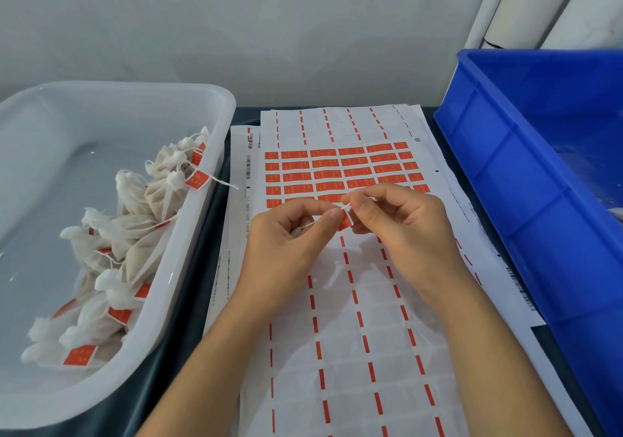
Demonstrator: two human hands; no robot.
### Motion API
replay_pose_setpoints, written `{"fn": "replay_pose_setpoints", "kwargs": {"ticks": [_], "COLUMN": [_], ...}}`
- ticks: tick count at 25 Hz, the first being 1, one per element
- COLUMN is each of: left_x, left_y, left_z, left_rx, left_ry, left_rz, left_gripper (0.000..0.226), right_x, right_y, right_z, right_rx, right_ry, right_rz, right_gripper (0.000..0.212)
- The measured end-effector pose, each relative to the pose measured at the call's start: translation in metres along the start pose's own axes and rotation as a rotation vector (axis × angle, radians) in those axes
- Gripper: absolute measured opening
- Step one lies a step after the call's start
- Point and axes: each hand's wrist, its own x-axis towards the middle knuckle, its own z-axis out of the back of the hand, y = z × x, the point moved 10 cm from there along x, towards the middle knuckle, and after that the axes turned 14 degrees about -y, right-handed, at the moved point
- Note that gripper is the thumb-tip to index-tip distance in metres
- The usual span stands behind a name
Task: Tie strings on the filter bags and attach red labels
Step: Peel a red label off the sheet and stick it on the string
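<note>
**Label Going On, Pile Growing**

Pinched between both hands above the label sheet (340,173): a red label (345,222) being folded round a white string (308,224). Left hand (286,234) curled round what looks like a bag, mostly hidden in the palm; right hand (401,220) gripping label and string end. Heaped in the white tub (188,99) at left, a pile of finished bags (135,234), tied and tagged. Several rows of labels left unpeeled. Blue crate (539,166) at right, contents mostly unseen.

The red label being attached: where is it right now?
In the head view, centre frame, the red label is pinched between the left hand and right hand, above the label sheet.
</note>
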Motion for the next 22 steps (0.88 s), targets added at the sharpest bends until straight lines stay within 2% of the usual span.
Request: {"fn": "replay_pose_setpoints", "kwargs": {"ticks": [11,17,22], "left_x": [0.001,0.0,0.002], "left_y": [0.003,-0.002,0.002], "left_z": [-0.001,-0.001,0.004], "left_rx": [0.017,-0.035,0.017], "left_ry": [0.007,0.034,-0.025], "left_rz": [0.008,-0.01,0.004], "left_gripper": [0.01,0.017,0.013], "right_x": [0.0,-0.006,-0.003], "right_y": [0.0,0.0,0.0], "right_z": [-0.001,-0.017,-0.013], "right_rx": [0.029,0.03,-0.01], "right_ry": [0.015,0.196,0.152], "right_rz": [-0.008,0.016,0.046], "right_gripper": [0.011,0.025,0.027]}}
